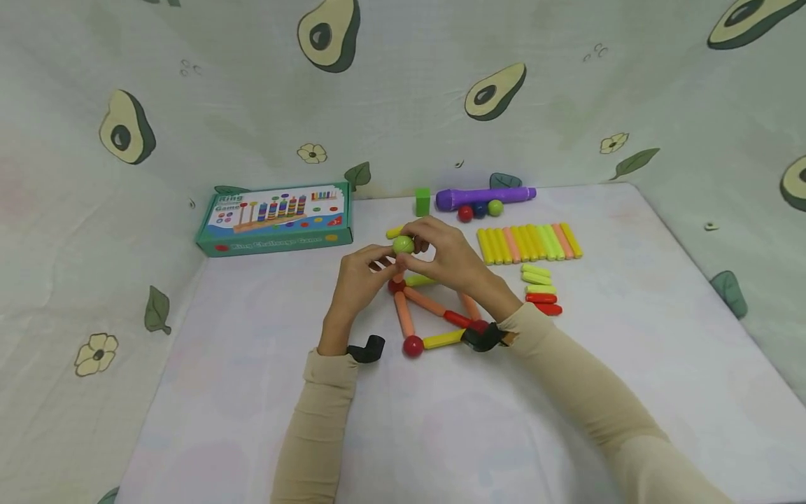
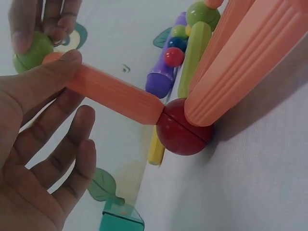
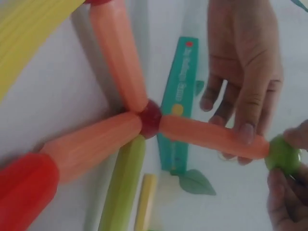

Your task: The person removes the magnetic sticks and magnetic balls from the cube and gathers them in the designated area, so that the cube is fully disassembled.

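My left hand (image 1: 359, 280) pinches an orange stick (image 2: 115, 95) near its upper end, thumb laid along it. The stick rises from a dark red ball (image 2: 185, 129) at a corner of a frame of joined sticks and balls. At the stick's top sits a green ball (image 1: 404, 244), which my right hand (image 1: 450, 257) grips between thumb and fingers. In the right wrist view the green ball touches the stick's end. Other orange sticks, a yellow stick (image 1: 443, 339), a red stick (image 1: 457, 319) and another red ball (image 1: 413, 346) make up the frame on the table.
Behind, to the left, lies a green game box (image 1: 277, 218). A green block (image 1: 422, 202) and purple tube (image 1: 488, 198) stand at the back, with red, blue and green balls. Rows of sticks (image 1: 529, 244) and short pieces (image 1: 539, 288) lie to the right.
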Motion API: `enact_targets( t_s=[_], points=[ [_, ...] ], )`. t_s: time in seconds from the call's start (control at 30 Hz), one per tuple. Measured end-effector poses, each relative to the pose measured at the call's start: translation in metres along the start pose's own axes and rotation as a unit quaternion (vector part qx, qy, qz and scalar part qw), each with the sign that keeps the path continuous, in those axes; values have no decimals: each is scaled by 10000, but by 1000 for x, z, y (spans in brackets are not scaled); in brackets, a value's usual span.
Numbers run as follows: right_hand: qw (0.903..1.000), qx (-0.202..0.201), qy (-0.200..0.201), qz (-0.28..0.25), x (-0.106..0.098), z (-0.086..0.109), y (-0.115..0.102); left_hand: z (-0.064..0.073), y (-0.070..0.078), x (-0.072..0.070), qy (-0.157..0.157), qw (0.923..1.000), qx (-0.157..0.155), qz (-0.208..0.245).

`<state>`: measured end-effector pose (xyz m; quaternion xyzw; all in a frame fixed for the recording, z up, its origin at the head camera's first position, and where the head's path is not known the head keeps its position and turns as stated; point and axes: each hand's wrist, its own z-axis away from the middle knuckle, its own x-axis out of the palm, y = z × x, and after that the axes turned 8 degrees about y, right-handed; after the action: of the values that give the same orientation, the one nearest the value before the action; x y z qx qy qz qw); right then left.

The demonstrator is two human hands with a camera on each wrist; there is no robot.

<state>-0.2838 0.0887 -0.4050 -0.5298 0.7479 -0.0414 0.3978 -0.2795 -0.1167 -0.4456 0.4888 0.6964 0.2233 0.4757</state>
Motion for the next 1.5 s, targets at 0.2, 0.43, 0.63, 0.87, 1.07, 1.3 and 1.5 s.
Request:
enact_targets(
  t_s=[0.2, 0.43, 0.63, 0.87, 1.07, 1.3, 1.5],
  points=[
    [9955, 18, 711, 630, -15, -9, 17, 1, 0, -4, -142, 9995, -289, 33],
    [9855, 1076, 444, 1238, -53, -3, 55, 1, -2, -9, -179, 9988, -444, 70],
    [9660, 2021, 161, 1606, -87, 8, 91, 0, 1, -9, -307, 9980, -549, 46],
    [9392, 2849, -155, 1908, -115, 11, 131, 1, -1, -8, -272, 9981, -537, 94],
    [9206, 3378, -517, 1893, -124, 12, 152, 0, -2, -8, -262, 9985, -478, 111],
    [9020, 3704, -865, 2041, -123, 14, 172, 1, -4, -7, -297, 9984, -470, 80],
    [8941, 3857, -1176, 1951, -119, 11, 182, 1, -5, -9, -298, 9988, -364, 144]
  ],
)
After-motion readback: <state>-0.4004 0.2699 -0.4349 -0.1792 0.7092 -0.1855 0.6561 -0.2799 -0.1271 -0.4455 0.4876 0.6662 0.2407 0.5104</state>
